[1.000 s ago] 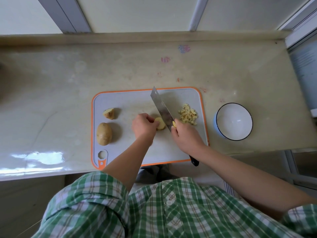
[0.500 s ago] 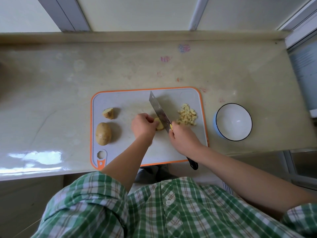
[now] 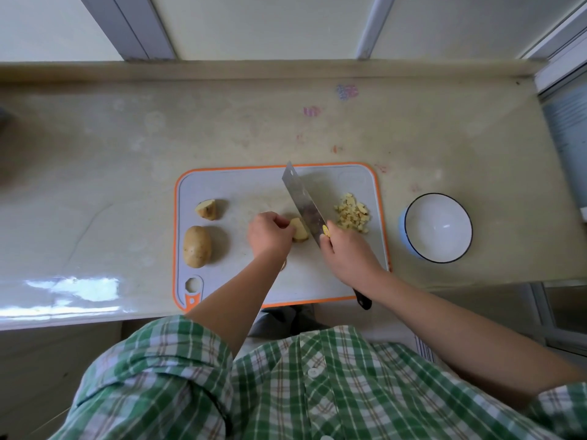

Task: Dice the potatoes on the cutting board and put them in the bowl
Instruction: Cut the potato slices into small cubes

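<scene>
head: stained beige counter [image 3: 127, 147], orange-edged cutting board [image 3: 254, 192], bowl [image 3: 438, 228]

- Grey rectangular plastic cutting board [image 3: 241, 192]: orange rim.
- White round bowl [image 3: 438, 227] right of the right hand [image 3: 349, 255]: blue outside, dark rim.
- Green-white plaid shirt [image 3: 317, 392].

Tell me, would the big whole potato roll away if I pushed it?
Probably a bit. The whole potato is rounded and oval, so a push would likely make it wobble or roll on the cutting board. It looks uncut and solid, so probably stiff and fairly heavy.
</scene>
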Demonstrator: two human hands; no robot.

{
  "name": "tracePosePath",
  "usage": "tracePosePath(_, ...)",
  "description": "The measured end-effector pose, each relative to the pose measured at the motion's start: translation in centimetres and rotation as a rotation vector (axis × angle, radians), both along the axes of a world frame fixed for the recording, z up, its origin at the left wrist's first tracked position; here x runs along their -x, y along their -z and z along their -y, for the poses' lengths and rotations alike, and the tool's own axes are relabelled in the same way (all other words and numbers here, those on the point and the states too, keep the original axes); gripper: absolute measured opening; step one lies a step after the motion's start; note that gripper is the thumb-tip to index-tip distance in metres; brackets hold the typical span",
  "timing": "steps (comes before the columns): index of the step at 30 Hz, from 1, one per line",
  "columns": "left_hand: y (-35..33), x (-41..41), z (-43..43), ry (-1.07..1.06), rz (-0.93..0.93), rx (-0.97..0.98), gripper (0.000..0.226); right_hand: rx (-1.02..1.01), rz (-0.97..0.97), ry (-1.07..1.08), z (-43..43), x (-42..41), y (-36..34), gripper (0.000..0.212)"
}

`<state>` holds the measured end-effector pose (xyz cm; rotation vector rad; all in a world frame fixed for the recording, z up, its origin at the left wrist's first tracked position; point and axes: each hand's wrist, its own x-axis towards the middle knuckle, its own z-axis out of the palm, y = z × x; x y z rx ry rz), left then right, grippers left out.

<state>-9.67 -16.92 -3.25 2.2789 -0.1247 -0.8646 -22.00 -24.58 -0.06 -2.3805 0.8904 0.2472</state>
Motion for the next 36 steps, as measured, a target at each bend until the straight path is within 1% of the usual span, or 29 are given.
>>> tracePosePath(5, 0.0, 0.0, 0.1, -0.006, 0.001, -0.010, 0.007, 0.007, -0.061, -0.056, 0.4, -0.6, -0.9, 0.021)
tracePosePath(12, 0.0, 0.1, 0.2, -0.018, 0.002, -0.014, 0.006, -0.003, -0.060, -0.048, -0.3, -0.7, -0.7, 0.022)
tracePosePath(20, 0.6, 0.0, 0.2, -0.024, -0.009, -0.003, 0.005, 0.006, -0.056, -0.044, -1.3, -0.7, 0.2, 0.014)
tracePosePath(23, 0.4, 0.0, 0.1, -0.038, -0.032, 0.012, 0.008, -0.004, -0.059, -0.028, -1.9, -0.7, 1.0, 0.007)
tracePosePath(26, 0.2, 0.0, 0.1, -0.043, -0.042, 0.016, 0.008, -0.010, -0.023, -0.010, -2.0, -0.4, 1.4, 0.008)
tracePosePath(29, 0.2, -0.1, -0.1, -0.013, -0.026, 0.008, 0.005, -0.017, 0.005, 0.010, -1.4, -0.3, 1.2, 0.017)
tracePosePath(32, 0.2, -0.1, -0.4, -0.003, -0.025, 0.024, 0.007, -0.016, 0.005, 0.008, -0.8, -0.7, 0.5, 0.019)
tracePosePath(36, 0.1, 0.1, -0.7, -0.068, -0.071, 0.053, 0.019, -0.002, -0.025, -0.032, -0.6, -1.0, -0.7, 0.020)
